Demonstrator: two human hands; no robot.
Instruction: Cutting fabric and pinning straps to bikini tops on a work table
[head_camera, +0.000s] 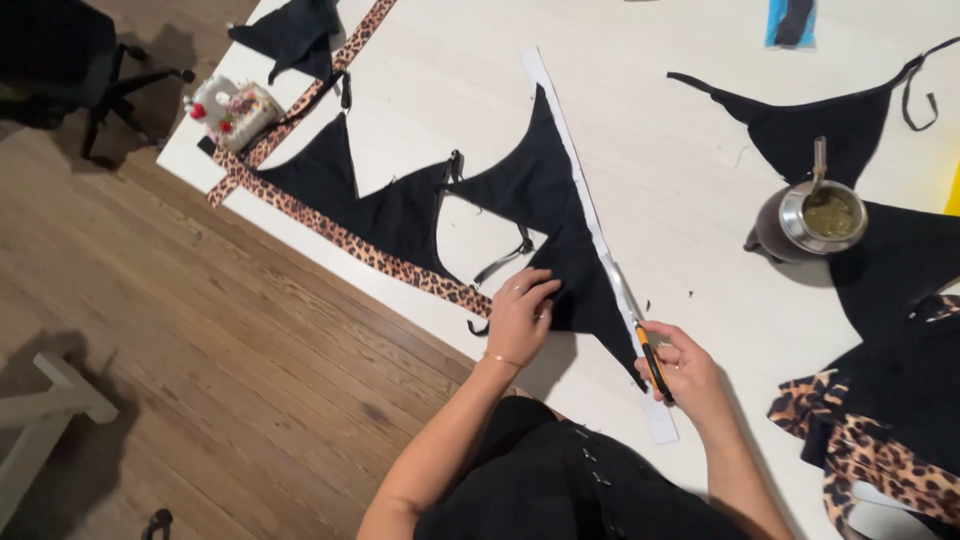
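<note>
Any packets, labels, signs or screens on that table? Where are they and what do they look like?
Blue packet: far edge of the white table, flat, light blue with a dark middle, cut off by the frame.
Small box: table's left corner, pale with red and green bits; too small to tell if it is a package.
No signs or screens.

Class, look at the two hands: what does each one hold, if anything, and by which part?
The right hand grips scissors by their orange-and-black handles. The left hand holds nothing; it presses flat on the black fabric.
</note>
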